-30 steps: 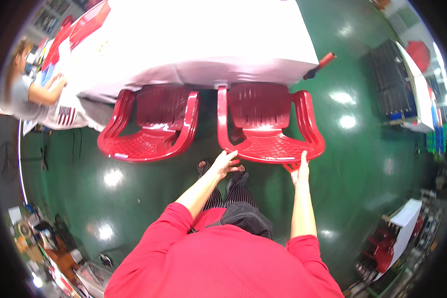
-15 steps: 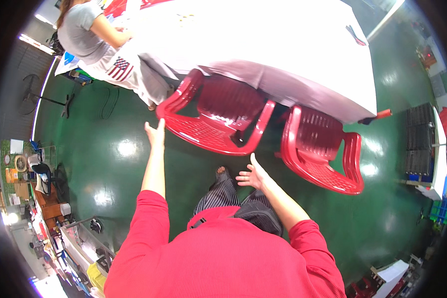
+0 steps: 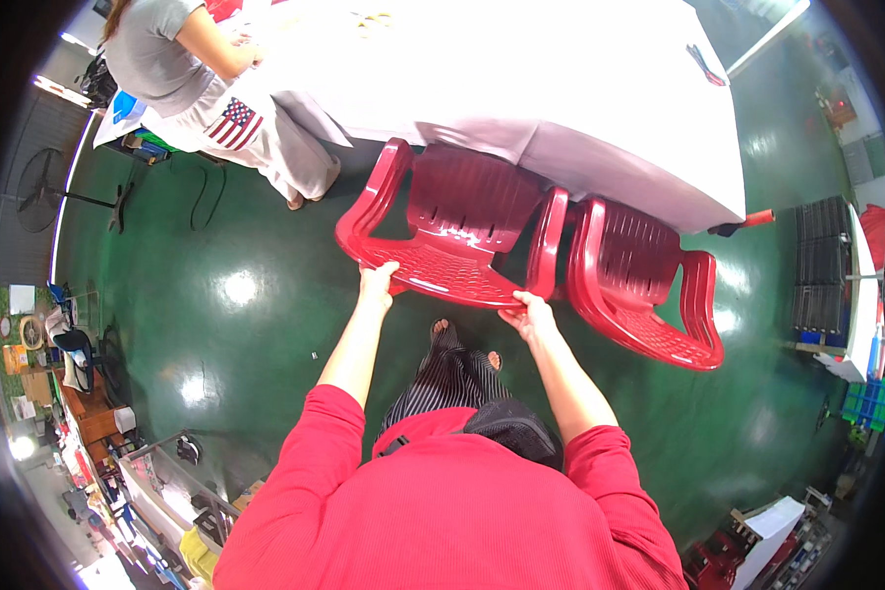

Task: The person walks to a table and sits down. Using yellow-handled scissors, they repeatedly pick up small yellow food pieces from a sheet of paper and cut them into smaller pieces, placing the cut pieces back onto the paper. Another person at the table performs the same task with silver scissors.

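Hands grip the red plastic chair by its seat's front edge, left hand and right hand each curled on a corner.

You are gripping the front edge of a red plastic chair with your left hand and right hand. A second red chair is standing just beside it, both facing a white-covered surface on the green floor; another person is standing there.
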Demonstrator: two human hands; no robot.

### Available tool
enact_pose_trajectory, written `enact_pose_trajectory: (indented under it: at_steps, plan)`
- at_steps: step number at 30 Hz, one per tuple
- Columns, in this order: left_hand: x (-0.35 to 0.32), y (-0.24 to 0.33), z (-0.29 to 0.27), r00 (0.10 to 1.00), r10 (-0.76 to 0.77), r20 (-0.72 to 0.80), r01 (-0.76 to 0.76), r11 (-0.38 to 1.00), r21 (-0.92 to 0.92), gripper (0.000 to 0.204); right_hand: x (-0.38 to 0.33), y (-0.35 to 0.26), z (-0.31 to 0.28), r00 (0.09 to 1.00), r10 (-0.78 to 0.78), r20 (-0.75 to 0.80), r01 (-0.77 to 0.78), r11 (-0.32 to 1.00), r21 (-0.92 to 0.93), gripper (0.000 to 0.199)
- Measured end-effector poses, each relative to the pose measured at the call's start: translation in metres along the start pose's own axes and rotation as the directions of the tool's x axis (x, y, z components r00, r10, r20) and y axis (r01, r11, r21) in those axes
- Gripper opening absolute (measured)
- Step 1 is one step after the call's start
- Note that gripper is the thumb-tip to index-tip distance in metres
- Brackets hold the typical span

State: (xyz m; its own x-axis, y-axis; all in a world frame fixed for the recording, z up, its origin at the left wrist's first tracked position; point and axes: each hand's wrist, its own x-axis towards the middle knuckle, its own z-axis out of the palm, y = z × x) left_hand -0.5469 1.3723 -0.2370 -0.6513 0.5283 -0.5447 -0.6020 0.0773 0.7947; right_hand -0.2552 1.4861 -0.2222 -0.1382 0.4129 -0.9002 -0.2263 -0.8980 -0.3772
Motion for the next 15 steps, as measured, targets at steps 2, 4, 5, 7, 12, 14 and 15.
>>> enact_pose_trajectory:
  at_steps: [2, 4, 5, 7, 12, 14, 15]
  plan:
    - [-0.015, -0.015, 0.008, 0.993, -0.114, -0.033, 0.112, 0.993, -0.035, 0.063, 0.004, -0.009, -0.022, 1.0, -0.026, 0.005, 0.026, 0.999, -0.026, 0.016]
    - [-0.052, -0.012, 0.049, 0.977, -0.11, -0.18, 0.108, 0.994, -0.022, 0.05, -0.003, -0.026, -0.045, 0.999, -0.048, -0.012, 0.048, 0.997, -0.054, 0.018]
    - [-0.055, -0.015, 0.05, 0.978, -0.104, -0.179, 0.1, 0.995, -0.028, 0.054, -0.008, -0.03, -0.045, 0.999, -0.032, 0.008, 0.033, 0.997, -0.073, 0.015]
    - [-0.062, -0.02, 0.048, 0.988, 0.007, -0.153, -0.012, 0.999, -0.031, 0.054, -0.013, -0.036, -0.043, 0.999, -0.019, 0.048, 0.024, 0.995, -0.096, 0.015]
    - [-0.049, -0.02, 0.031, 0.995, -0.1, -0.02, 0.101, 0.991, 0.089, 0.055, 0.0, -0.034, -0.046, 0.997, -0.042, 0.057, 0.049, 0.992, -0.119, 0.021]
    - [-0.063, -0.003, 0.028, 0.971, -0.24, -0.007, 0.235, 0.944, 0.231, 0.061, -0.006, -0.028, -0.046, 0.999, -0.011, 0.034, 0.014, 0.995, -0.101, 0.023]
    - [-0.072, 0.014, 0.021, 0.953, -0.302, 0.015, 0.289, 0.924, 0.251, 0.065, -0.013, -0.026, -0.04, 1.0, 0.009, 0.026, -0.006, 0.994, -0.113, 0.025]
